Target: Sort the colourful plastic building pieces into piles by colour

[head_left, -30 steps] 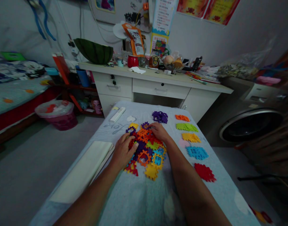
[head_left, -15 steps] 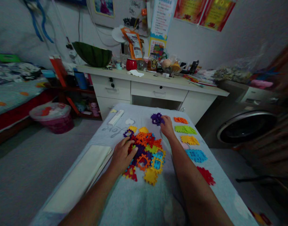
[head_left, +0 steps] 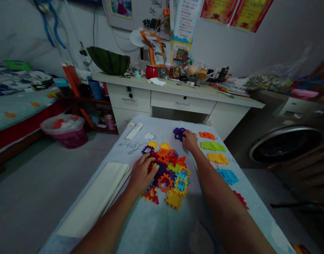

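Note:
A mixed pile of plastic interlocking tiles with notched edges, in several colours, lies mid-table. My left hand rests on the pile's left side, thumb and fingers apart, with no tile plainly gripped. Beyond the pile, my right hand has its fingers closed on the right edge of the purple interlocking tiles, which lie on the cloth. Along the right side run same-colour groups: orange tiles, green tiles, yellow tiles, blue tiles and red tiles, partly behind my right forearm.
A pale cloth covers the table. On its left lie a folded cream cloth and a white oblong box. Behind stands a cluttered white desk; a washing machine is at right, a pink basket at left.
The whole view has shifted slightly to the right in the picture. Both hands keep nearly the same places, the left on the pile and the right at the purple tiles.

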Tool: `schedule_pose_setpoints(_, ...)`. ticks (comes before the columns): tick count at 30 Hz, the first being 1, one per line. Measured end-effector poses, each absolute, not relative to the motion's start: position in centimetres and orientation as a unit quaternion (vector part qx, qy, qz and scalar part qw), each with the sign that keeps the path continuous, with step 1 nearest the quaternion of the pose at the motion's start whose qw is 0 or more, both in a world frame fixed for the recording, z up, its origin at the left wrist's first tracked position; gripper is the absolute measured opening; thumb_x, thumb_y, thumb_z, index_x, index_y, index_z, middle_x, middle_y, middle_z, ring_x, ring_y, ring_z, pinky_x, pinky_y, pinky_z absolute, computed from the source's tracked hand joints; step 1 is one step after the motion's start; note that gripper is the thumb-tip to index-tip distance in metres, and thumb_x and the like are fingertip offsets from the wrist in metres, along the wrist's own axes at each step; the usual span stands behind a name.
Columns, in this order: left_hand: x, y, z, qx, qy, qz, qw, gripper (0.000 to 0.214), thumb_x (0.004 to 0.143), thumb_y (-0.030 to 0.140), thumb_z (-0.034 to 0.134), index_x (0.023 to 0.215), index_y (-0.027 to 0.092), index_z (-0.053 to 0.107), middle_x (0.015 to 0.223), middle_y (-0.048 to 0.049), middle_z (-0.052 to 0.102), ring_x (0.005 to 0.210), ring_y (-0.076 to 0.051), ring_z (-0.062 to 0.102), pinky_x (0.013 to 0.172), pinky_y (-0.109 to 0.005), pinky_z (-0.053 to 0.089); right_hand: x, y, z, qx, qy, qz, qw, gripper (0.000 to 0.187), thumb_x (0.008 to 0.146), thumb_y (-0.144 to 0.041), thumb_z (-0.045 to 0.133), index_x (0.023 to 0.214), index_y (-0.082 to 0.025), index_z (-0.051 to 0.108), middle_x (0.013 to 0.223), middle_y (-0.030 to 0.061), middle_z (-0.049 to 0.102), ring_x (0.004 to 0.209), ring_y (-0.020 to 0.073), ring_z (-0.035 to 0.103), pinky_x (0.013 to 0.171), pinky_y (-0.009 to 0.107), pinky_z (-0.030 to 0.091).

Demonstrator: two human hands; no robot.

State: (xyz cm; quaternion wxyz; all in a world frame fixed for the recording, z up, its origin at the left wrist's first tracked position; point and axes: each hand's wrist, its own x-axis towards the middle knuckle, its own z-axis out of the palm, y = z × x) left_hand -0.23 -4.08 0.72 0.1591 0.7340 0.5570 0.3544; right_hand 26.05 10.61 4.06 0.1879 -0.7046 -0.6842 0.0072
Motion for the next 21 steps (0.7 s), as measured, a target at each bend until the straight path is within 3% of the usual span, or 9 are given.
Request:
schedule_pose_setpoints(5, -0.2, -4.1, 1.3, 0.722, 0.556, 0.376, 0.165, 0.037, 0.090, 0.045, 0.049, 0.112, 0.020, 0.064, 0.133, -0.0116, 0.053, 0.123, -0.028, 0.052, 0.106, -0.048, 0.041, 24.0, 9.8, 5.5, -0.652, -0.725, 0.025, 0.221, 0.037, 0.087, -0.016, 0.045, 0.118, -0.019, 0.065, 0.130, 0.0072, 0.061, 0.120, 0.0220, 0.052, 0.103, 0.035, 0.036)
schedule_pose_setpoints(8, -0.2, -4.1, 1.5, 0.716, 0.560, 0.384, 0.161, 0.035, 0.090, 0.044, 0.051, 0.111, 0.019, 0.065, 0.132, -0.0123, 0.054, 0.122, -0.028, 0.053, 0.106, -0.047, 0.041, 21.0, 9.3, 6.1, -0.569, -0.796, 0.081, 0.188, 0.035, 0.089, -0.016, 0.045, 0.118, -0.016, 0.064, 0.125, 0.0080, 0.065, 0.117, 0.0191, 0.056, 0.105, 0.032, 0.037)
schedule_pose_setpoints(16, -0.2, -3.7, 0.4, 0.715, 0.564, 0.389, 0.139, 0.033, 0.090, 0.041, 0.051, 0.111, 0.019, 0.064, 0.129, -0.0129, 0.054, 0.123, -0.028, 0.051, 0.107, -0.049, 0.041, 12.7, 9.4, 5.1, -0.519, -0.847, 0.113, 0.018, 0.047, 0.086, -0.021, 0.052, 0.133, -0.025, 0.054, 0.136, 0.0086, 0.057, 0.120, 0.0296, 0.053, 0.097, 0.044, 0.042)
schedule_pose_setpoints(21, -0.3, -3.2, -0.2, 0.722, 0.560, 0.390, 0.116, 0.036, 0.089, 0.042, 0.053, 0.115, 0.019, 0.061, 0.131, -0.0130, 0.053, 0.126, -0.029, 0.047, 0.109, -0.049, 0.039, 11.8, 9.6, 4.7, -0.543, -0.834, 0.101, 0.014, 0.049, 0.083, -0.020, 0.056, 0.131, -0.024, 0.054, 0.127, 0.0125, 0.060, 0.112, 0.0286, 0.057, 0.089, 0.038, 0.045)
